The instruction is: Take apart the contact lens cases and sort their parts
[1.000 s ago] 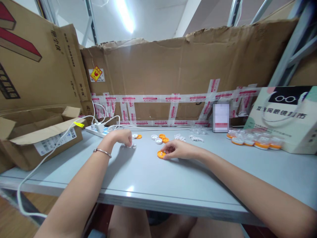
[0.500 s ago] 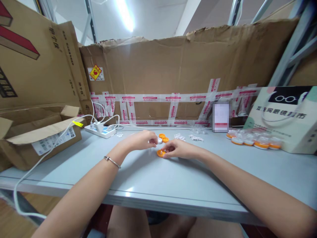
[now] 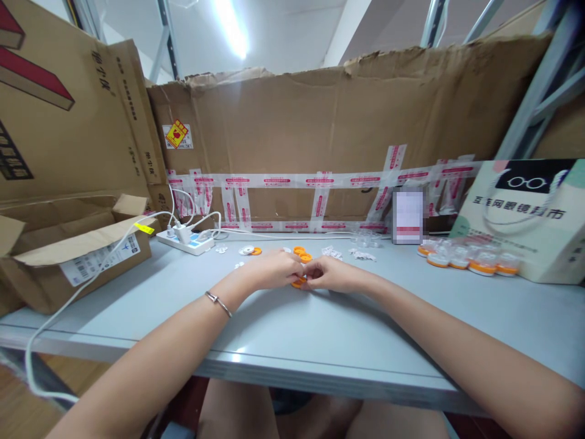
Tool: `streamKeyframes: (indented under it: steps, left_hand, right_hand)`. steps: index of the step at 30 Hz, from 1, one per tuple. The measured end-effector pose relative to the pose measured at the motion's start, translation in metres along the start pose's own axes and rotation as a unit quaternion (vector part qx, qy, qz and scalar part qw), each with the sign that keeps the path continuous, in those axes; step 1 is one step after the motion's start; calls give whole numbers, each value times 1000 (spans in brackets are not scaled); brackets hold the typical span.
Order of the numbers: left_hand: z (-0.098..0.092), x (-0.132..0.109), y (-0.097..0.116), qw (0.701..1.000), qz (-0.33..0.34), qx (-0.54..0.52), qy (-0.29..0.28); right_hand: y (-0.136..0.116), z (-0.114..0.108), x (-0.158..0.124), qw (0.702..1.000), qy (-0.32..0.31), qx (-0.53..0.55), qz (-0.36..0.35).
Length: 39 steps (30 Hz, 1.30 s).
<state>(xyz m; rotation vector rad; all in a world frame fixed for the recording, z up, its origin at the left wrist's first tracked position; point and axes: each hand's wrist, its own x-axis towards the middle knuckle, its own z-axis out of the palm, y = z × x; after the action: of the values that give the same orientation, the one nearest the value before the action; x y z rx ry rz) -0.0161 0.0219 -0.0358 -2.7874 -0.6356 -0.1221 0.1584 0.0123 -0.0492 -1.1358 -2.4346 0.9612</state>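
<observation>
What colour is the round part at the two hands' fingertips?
The round part is orange, seen best in the head view.

Bare left forearm [image 3: 178, 341] extends diagonally inward from lower left; bare left hand [image 3: 276, 269] palm down, fingers bent, tips partly hidden. Bare right forearm [image 3: 425, 332] enters from lower right; bare right hand [image 3: 336, 275] curled in a pinch. Hands close together; contact indeterminable.

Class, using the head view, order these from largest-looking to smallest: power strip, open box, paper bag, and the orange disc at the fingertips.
1. Open box and paper bag: too alike to rank, both cut by the frame.
2. Power strip.
3. Orange disc, partly hidden.
</observation>
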Motion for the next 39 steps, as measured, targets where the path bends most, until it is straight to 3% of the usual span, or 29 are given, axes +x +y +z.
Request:
streamKeyframes:
  steps: [10,25,30,35,39]
  left_hand:
    - [0,-1,5,998,-2,53,24]
    - [7,2,8,994,14,104,14]
    - [5,1,7,998,-13,56,16]
    - [-1,2,8,994,-92,-64,7]
    - [-14,-10,-13,977,-162,-137,19]
  right_hand:
    - [3,0,2,1000,7,-8,-17]
    - [3,1,4,1000,16,-14,-19]
    - [4,1,3,1000,9,-13,-14]
    - [-3,0,1,1000,-2,-4,7]
    - [-7,-1,-1,999,8,3,32]
